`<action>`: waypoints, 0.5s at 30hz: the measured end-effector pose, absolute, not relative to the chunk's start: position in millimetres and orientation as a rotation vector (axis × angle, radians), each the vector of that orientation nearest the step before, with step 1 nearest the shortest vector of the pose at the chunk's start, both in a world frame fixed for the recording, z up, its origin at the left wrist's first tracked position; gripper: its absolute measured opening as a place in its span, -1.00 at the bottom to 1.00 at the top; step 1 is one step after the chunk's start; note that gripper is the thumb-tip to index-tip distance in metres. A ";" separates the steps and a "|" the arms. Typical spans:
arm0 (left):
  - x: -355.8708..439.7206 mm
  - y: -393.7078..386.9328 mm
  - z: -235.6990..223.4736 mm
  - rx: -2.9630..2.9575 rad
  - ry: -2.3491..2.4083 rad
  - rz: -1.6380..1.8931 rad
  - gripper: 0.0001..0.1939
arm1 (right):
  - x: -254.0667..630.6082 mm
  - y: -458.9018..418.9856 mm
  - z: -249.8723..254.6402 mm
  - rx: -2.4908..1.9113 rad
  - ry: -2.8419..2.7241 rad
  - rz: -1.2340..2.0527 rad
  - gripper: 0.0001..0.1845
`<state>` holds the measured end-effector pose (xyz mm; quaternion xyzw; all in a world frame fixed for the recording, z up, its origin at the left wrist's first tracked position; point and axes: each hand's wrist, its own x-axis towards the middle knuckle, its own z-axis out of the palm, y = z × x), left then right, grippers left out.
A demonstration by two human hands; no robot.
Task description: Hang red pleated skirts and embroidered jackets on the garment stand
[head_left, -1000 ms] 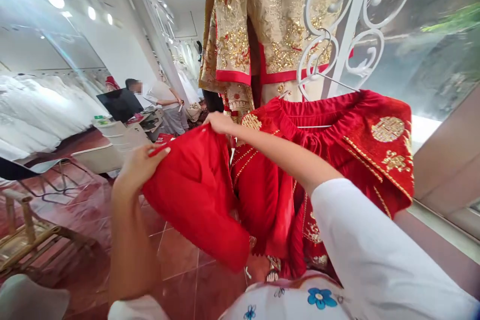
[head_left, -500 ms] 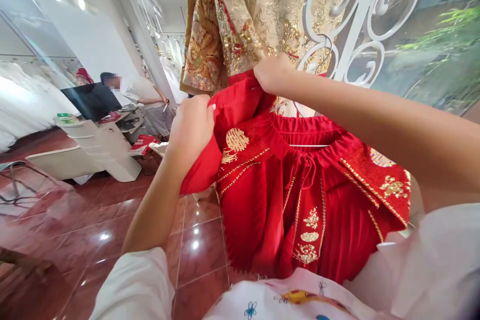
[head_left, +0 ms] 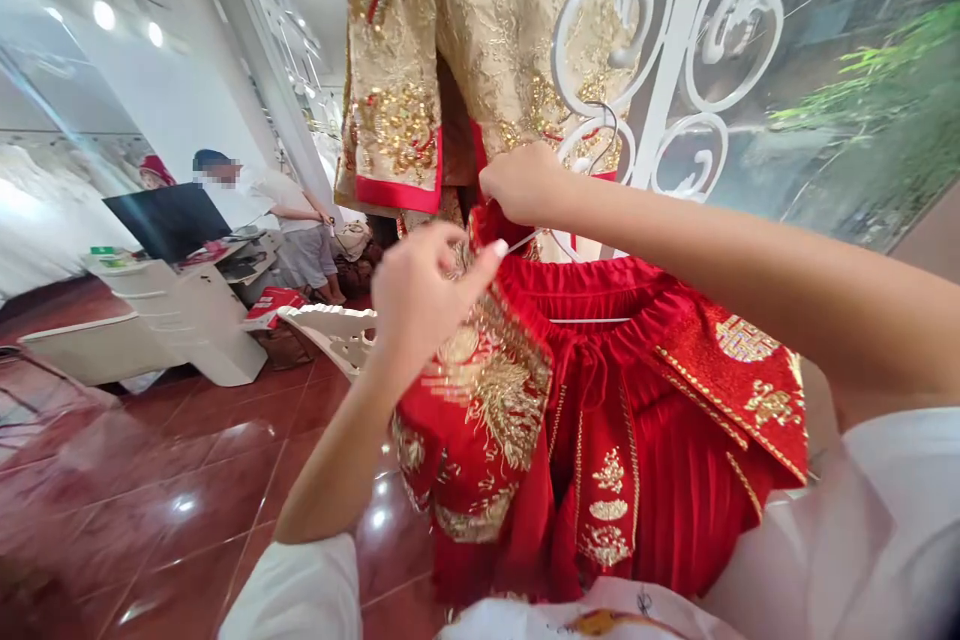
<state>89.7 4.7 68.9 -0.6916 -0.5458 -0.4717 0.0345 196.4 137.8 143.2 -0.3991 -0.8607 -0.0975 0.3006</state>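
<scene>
Both hands work close together, just apart, at the upper left corner of the waistband of a red skirt, from the person's view. The right hand clamps a gathered fold of the red cloth right at that corner. The left hand rises just below it, its fingertips pinched together at the cloth's edge; whether they grip cloth or the wire of the hanger cannot be told.

The skirt hangs in front of the person, its long axis upright, with the gathered waist at the top and the hem pointing down toward the floor. Its waist spreads sideways along the straight bar of a white hanger. The left panel, thick with gold embroidery, bunches forward under the left forearm, while a flat panel with a gold double-happiness motif lies out to the right.

Behind it, a gold-and-red embroidered robe hangs beside a white scrollwork rack, in front of a window. Further off, past a white desk with a dark monitor, a co-worker in a white shirt stands on the red tile floor.
</scene>
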 end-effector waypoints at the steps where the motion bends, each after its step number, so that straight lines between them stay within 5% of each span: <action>1: 82.6 14.9 76.4 -2.100 -1.655 -1.498 -0.51 | 196.3 137.8 142.0 -1.044 -2.301 -0.249 -0.52; 6: 67.8 72.9 98.3 -2.877 -1.613 -1.229 -0.51 | 201.0 107.2 140.2 -0.930 -2.421 -0.277 -0.60; 10: 73.5 83.9 87.5 -2.929 -1.810 -1.207 -0.67 | 244.2 73.1 140.0 -0.719 -2.555 -0.436 -0.60; 15: 73.0 75.2 85.4 -2.977 -2.065 -1.054 -0.71 | 359.3 76.9 110.6 -1.040 -1.873 -0.536 -0.69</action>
